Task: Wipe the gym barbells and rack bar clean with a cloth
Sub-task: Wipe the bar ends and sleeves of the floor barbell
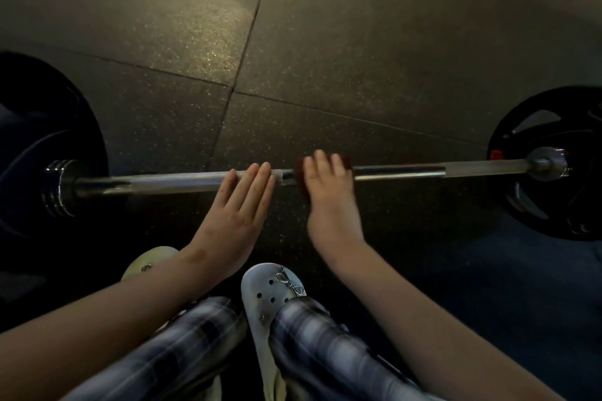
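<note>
A dark, speckled rubber floor [358,42] fills the head view, divided by thin seams that cross just beyond the bar. On it lies a barbell [169,184], running from left to right and slightly uphill in the picture. At its left end a big black plate [49,127] stands on edge, partly cut off by the frame, with a ribbed chrome collar [60,185] against its inner face. At the right end a smaller black plate with cut-out slots [553,127] sits behind a chrome sleeve end [547,163]; a small red mark shows on that plate near the shaft. At the bottom of the frame are the person's legs in plaid trousers [202,335], blurred, and two pale perforated clogs [270,286], the right one carrying a little metal chain across its top and the left one mostly hidden behind the forearm. Both bare forearms reach forward to the middle of the shaft. The left hand [234,215] lies flat, its grip wide: the fingers are straight and held together, their tips resting on the knurled steel. Just beside it, the right hand [329,195] is smeared by motion blur; its grip is curled over the shaft and holds a dark reddish cloth [301,169] against it. The cloth shows at either side of the fingers and below the shaft next to the thumb side, wrapped at the bar's mid-length between the two plates.
</note>
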